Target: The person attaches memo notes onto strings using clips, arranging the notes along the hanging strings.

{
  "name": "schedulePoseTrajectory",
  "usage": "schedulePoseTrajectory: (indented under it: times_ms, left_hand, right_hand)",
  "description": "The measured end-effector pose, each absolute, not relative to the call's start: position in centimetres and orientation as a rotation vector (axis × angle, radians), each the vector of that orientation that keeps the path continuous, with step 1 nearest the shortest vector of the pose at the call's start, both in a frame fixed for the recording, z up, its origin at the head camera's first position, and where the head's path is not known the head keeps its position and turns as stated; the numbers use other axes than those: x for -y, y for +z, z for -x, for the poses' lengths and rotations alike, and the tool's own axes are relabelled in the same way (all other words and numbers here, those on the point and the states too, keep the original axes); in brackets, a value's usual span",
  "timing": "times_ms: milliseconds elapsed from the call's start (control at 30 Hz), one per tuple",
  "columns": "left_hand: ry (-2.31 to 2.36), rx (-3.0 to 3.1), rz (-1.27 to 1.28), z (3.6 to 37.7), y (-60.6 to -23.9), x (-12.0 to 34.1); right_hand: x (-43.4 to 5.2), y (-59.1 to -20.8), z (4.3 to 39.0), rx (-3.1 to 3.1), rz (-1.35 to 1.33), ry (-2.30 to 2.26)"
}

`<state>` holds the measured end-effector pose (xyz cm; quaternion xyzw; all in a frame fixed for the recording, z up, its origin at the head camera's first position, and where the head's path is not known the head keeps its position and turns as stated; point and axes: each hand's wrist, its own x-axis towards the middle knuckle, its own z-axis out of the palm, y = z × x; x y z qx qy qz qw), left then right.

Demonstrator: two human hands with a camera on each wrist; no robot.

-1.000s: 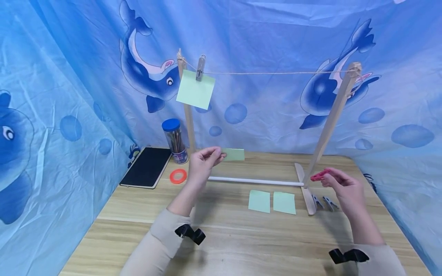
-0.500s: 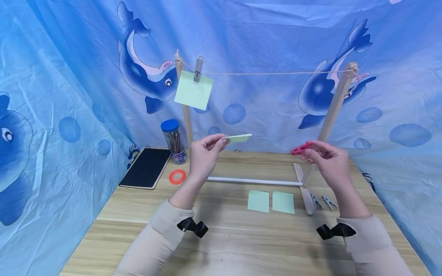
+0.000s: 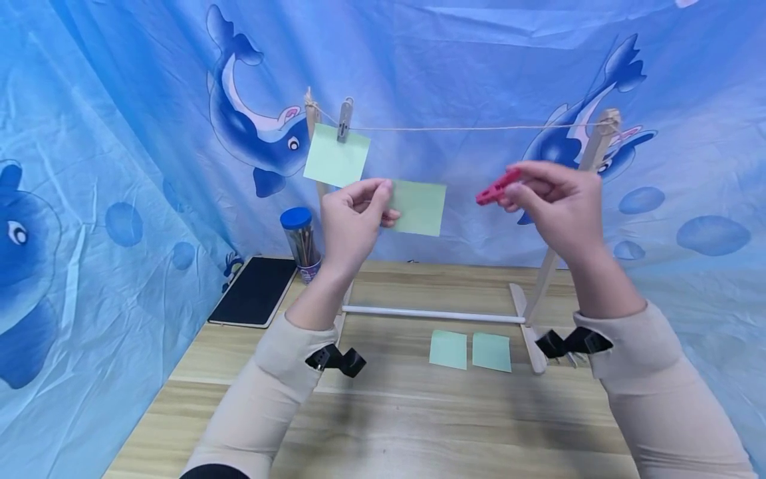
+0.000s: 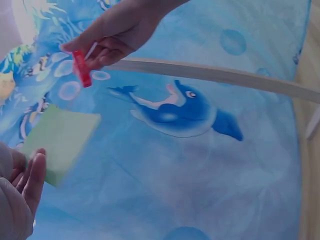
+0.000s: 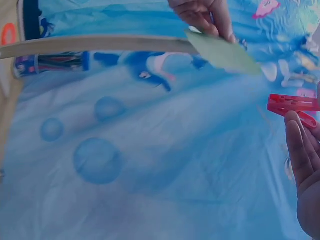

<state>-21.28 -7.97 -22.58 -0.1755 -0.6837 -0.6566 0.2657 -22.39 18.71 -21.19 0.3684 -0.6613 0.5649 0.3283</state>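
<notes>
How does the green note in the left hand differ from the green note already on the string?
The held note is pinched at its left edge by the left hand and hangs below the string, touching no clip; the hung note is fastened to the string by a pale clothespin. The held note sits lower and further right than the hung note. Both are pale green, plain paper squares.
</notes>
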Motion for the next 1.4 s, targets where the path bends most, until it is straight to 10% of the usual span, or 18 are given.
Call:
schedulePoseTrajectory:
  times_ms: [567, 1400]
  left_hand:
    - [-1.248, 2.085, 0.349, 24.9, -20.6, 8.8]
    - [-1.475, 1.988, 0.286, 26.2, -19.9, 8.3]
  right_hand:
    - [-12.8, -12.1, 23.6, 1.864, -0.925, 1.154]
    - [-9.0, -10.4, 28.3, 2.238, -0.712, 0.865]
